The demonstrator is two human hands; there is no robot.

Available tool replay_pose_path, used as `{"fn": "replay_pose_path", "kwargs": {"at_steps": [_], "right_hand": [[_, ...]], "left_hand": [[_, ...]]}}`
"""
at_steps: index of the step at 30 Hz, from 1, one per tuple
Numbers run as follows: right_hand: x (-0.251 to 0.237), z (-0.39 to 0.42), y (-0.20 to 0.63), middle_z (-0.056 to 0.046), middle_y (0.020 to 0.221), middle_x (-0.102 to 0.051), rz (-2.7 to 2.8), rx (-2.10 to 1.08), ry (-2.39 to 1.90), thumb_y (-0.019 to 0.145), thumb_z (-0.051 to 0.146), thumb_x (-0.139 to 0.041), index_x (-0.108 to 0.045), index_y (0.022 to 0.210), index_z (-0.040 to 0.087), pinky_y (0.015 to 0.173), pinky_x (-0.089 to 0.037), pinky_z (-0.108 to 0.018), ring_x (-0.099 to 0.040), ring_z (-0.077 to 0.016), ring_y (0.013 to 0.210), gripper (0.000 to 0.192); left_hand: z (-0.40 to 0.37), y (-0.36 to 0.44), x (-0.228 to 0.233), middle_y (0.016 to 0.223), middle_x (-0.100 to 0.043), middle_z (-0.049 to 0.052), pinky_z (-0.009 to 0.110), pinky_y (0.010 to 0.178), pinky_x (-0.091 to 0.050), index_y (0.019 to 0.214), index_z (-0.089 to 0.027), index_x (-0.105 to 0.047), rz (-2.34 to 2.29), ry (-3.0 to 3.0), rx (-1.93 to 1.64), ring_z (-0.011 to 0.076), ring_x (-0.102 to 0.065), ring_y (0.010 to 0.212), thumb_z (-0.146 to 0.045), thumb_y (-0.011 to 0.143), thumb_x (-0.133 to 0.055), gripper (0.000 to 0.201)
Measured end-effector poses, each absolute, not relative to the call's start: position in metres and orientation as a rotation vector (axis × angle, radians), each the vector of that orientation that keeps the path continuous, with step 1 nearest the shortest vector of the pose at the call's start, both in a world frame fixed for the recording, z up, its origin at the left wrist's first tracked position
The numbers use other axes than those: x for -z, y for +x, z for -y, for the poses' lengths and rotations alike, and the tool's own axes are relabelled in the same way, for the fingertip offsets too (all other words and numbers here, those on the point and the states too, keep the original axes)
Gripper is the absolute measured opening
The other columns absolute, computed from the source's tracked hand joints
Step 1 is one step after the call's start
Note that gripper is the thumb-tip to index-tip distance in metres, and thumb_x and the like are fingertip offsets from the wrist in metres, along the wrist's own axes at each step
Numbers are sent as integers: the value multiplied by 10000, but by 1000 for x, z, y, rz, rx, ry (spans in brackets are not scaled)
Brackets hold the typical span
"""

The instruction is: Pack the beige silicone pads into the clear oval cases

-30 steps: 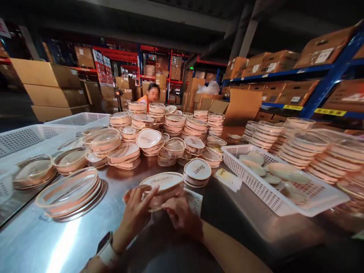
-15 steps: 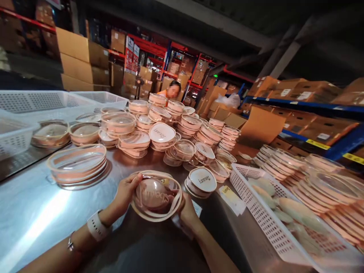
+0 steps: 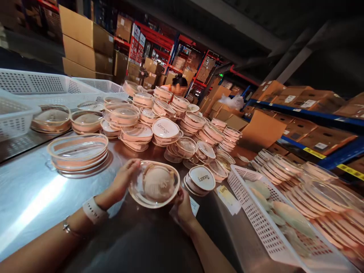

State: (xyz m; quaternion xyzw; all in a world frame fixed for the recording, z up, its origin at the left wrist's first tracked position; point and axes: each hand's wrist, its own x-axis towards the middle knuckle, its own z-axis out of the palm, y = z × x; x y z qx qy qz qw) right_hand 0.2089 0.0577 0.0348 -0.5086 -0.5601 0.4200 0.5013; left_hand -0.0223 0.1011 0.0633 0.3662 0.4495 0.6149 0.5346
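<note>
Centre-bottom of frame: both hands hold one oval clear case [image 3: 154,184] just above the steel table [image 3: 34,204]. Left hand [image 3: 121,184] grips the case's left rim, fingers curled over the edge. Right hand [image 3: 182,203] supports the lower right rim from beneath, thumb on the edge. Neither hand is free.

Change from half a second ago: then the case showed a double pinkish rim, apparently lid and base slightly apart, with lettering facing the camera. Now a single rim outline shows and the pale rounded pad [image 3: 158,183] inside sits centred under the clear cover. Judgement: the two halves now seat together, so this unit looks closed or very nearly so. One second ago the hands held it flatter, white printed face upward.

Surroundings:
- Just right of the held case, a closed printed case [image 3: 201,177] lies on the table.
- Lower right, a white mesh basket [image 3: 241,182] holds loose pale pads.
- Between them, a small paper label [image 3: 226,193] lies flat.
- Left of centre, a stack of empty clear shells [image 3: 78,153].
- Middle of frame, a heap of stacked cases [image 3: 167,125].
- Upper centre, a co-worker [image 3: 178,86] behind the heap; hands not visible.
- Upper left, cardboard boxes [image 3: 82,41].
</note>
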Motion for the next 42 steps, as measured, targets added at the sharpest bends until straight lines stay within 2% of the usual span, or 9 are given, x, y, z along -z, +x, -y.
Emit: {"fn": "replay_pose_path", "kwargs": {"at_steps": [5,9,13,16,23,29,34,38,42], "right_hand": [[-46,-59,215,-15,693,-598,1079,-1021,-1184,693,662,-672,-535,746,231,603,-447,-304,-522,-185,645,456],[-49,-54,207,-25,707,-592,991,-1053,-1138,674,643,-675,-506,734,247,590,-446,-303,-520,-190,643,434],[-52,-47,199,24,628,-528,988,-1337,-1071,684,527,-709,-504,742,238,520,-376,-247,-441,-136,540,359],[-54,-44,198,52,629,-533,956,-1465,-1038,690,450,-719,-507,808,237,505,-343,-213,-445,-116,526,322],[-51,-48,196,-16,956,-706,1042,-1556,-1016,687,490,-754,-647,1055,226,798,-465,-288,-639,-191,895,465],[-38,-55,199,-7,771,-694,1106,-1449,-1163,657,550,-799,-684,873,174,654,-429,-263,-605,-153,686,448],[-35,-57,204,35,596,-605,1231,-1237,-1237,702,532,-767,-630,724,174,549,-357,-229,-505,-109,551,384],[-41,-53,204,26,623,-610,1304,-1160,-1265,743,498,-731,-615,720,179,536,-351,-224,-503,-112,566,340],[-45,-46,199,44,610,-560,1425,-1172,-1245,751,466,-720,-617,723,192,535,-330,-227,-464,-106,559,295]], "left_hand": [[-129,-71,-70,1102,-668,113,439,893,-502,1110,-131,-596,-1286,873,-1641,328,-614,1062,-594,697,-666,624],[-124,-69,-64,1473,-469,163,564,1153,-283,1247,-167,-592,-1419,1486,-1724,417,-281,1438,-316,651,-786,643],[-103,-42,-49,1551,-402,146,513,1151,-359,1395,-266,-517,-900,2431,-1152,328,-387,1427,-271,776,-740,658],[-91,-29,-45,1553,-394,180,521,1149,-361,1476,-268,-423,-715,2438,-927,359,-403,1415,-384,652,-863,941],[-80,-22,-47,1581,-360,152,533,1151,-363,1538,-302,-293,-712,2445,-919,343,-364,1440,-207,679,-822,1013],[-80,-22,-45,1623,-266,139,543,1119,-407,1494,-362,-378,-692,2532,-687,381,-373,1428,-112,545,-866,1096],[-76,-25,-46,1631,-243,130,575,1125,-386,1495,-350,-383,-702,2657,-821,385,-318,1455,-35,622,-750,997],[-79,-27,-43,1554,-410,139,566,1115,-395,1377,-299,-560,-726,2422,-927,383,-386,1419,-264,706,-761,701],[-85,-19,-40,1102,-742,135,448,899,-578,1062,-197,-719,-968,1423,-1101,322,-687,1049,-501,815,-620,403]]}}
